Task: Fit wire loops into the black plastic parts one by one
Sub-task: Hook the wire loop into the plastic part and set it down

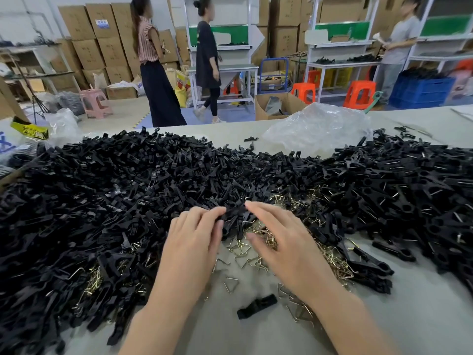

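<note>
A huge heap of black plastic parts [133, 190] covers the left and middle of the table. Brass-coloured wire loops [240, 249] lie scattered in front of it, under and between my hands. My left hand [194, 242] pinches one black plastic part [236, 217] with its curled fingertips at the heap's near edge. My right hand [284, 239] is beside it with fairly straight, spread fingers, its index tip touching the same part and its thumb hovering over the loops. What lies under the right palm is hidden.
A second heap of black parts with wires fitted [409, 190] fills the right side. One loose black part [257, 306] lies on the grey tabletop [422, 316] near me. A crumpled clear plastic bag [317, 126] sits at the far edge. People stand among boxes, stools and benches beyond.
</note>
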Demonstrator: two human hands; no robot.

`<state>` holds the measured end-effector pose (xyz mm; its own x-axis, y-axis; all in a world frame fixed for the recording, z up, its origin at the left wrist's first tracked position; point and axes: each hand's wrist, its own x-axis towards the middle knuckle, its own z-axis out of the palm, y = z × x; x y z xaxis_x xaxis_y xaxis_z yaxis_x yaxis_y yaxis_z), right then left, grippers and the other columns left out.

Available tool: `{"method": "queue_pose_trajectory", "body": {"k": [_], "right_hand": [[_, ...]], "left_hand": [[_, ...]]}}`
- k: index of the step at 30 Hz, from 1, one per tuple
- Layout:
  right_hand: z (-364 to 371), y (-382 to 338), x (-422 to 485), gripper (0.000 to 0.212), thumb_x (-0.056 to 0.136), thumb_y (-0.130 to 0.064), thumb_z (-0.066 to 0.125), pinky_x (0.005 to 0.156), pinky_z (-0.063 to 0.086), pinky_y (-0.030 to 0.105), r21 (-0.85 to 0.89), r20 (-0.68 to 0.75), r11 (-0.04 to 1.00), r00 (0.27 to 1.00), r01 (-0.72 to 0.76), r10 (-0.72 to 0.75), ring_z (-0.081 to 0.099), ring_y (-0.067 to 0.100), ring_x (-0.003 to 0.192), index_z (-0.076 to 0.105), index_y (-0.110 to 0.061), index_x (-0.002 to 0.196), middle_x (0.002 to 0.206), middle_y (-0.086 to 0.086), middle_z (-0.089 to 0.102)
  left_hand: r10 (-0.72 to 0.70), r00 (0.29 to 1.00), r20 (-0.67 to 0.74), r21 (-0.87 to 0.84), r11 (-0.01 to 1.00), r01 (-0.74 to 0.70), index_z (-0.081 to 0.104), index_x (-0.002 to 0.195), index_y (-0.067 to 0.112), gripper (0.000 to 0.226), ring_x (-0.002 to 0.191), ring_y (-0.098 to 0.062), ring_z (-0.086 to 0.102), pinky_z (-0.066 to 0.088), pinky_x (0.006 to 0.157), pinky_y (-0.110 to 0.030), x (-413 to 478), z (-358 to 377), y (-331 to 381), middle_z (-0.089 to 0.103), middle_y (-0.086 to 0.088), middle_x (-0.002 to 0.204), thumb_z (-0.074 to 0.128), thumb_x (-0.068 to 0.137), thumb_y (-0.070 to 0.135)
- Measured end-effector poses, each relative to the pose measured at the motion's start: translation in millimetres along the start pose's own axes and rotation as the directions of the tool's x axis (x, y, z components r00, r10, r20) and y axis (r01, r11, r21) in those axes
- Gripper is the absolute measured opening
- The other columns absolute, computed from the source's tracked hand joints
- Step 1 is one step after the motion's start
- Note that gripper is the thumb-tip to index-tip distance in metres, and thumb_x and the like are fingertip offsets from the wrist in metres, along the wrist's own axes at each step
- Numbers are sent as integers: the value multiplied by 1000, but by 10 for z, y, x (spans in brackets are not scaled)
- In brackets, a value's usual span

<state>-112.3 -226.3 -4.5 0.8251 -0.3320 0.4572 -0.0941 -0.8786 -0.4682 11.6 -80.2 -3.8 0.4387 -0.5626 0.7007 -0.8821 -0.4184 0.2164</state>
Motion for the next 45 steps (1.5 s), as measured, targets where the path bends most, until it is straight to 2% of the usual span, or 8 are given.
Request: {"method": "queue_pose_trajectory", "body": {"k": [2, 5, 11, 14, 16, 23, 31, 45], "right_hand": [[38, -58, -6, 54, 100, -47, 46, 112, 14, 5, -2, 13, 998, 998, 68, -68, 39, -5, 133, 41, -32, 151, 143, -21, 50], [46, -62, 2, 45, 99, -40, 54, 106, 33, 12, 61, -70, 996, 996, 62, -58, 51, -2, 115, 55, -26, 142, 121, -16, 66], [96, -93, 0, 32, 100, -23, 61, 94, 48, 16, 379, -15, 917, 989, -128, 145, 60, -1, 107, 64, -30, 132, 107, -21, 62], [85, -108, 43, 28, 97, -16, 65, 89, 55, 20, 610, 50, 739, 945, -286, 325, 69, 4, 96, 68, -37, 115, 102, -19, 69], [98, -98, 63, 21, 97, -12, 65, 87, 60, 29, 728, 139, 590, 918, -349, 371, 74, 11, 90, 70, -28, 110, 98, -11, 74], [118, -76, 112, 23, 99, -2, 59, 78, 61, 29, 921, 264, 156, 866, -357, 425, 75, 22, 91, 78, -15, 98, 97, 9, 77], [77, -42, 136, 19, 98, 0, 59, 79, 61, 31, 952, 280, -18, 846, -306, 454, 74, 23, 94, 74, -5, 109, 104, 15, 75], [109, -86, 94, 23, 98, -4, 62, 85, 60, 31, 918, 325, 98, 870, -385, 371, 74, 24, 102, 79, -18, 104, 112, 9, 76]], "left_hand": [[66, 998, 19, -51, 997, -65, 67, 121, 11, 34, 88, -20, 57, 47, 83, -37, -13, 4, 84, 62, 0, 100, 45, 101, 28], [77, 997, -2, -113, 991, -76, 69, 120, 10, 30, 89, -19, 58, 51, 81, -36, -26, 2, 133, 63, 0, 101, 48, 103, 23], [-132, 991, 14, -416, 901, 126, 60, 122, 29, 25, 88, 0, 59, 44, 78, -9, -43, -21, 264, 58, 16, 102, 45, 103, 33], [-399, 912, 97, -599, 708, 373, 59, 110, 48, 19, 73, -8, 66, 47, 64, -13, -11, -66, 302, 61, 17, 97, 48, 96, 43], [-499, 849, 170, -699, 546, 461, 63, 111, 48, 21, 71, -11, 72, 49, 61, -14, 9, -84, 317, 65, 13, 97, 54, 98, 33], [-559, 754, 345, -824, 204, 528, 71, 115, 27, 28, 90, -13, 75, 57, 75, -16, 61, -131, 320, 74, -15, 102, 61, 98, 8], [-416, 855, 311, -644, 570, 511, 67, 102, 39, 23, 88, -4, 65, 47, 76, -13, -21, -44, 328, 69, 6, 101, 66, 95, 17], [-458, 829, 319, -695, 482, 534, 68, 99, 29, 16, 89, -6, 70, 52, 76, -15, -41, -19, 340, 74, 10, 93, 70, 92, 15]]}}
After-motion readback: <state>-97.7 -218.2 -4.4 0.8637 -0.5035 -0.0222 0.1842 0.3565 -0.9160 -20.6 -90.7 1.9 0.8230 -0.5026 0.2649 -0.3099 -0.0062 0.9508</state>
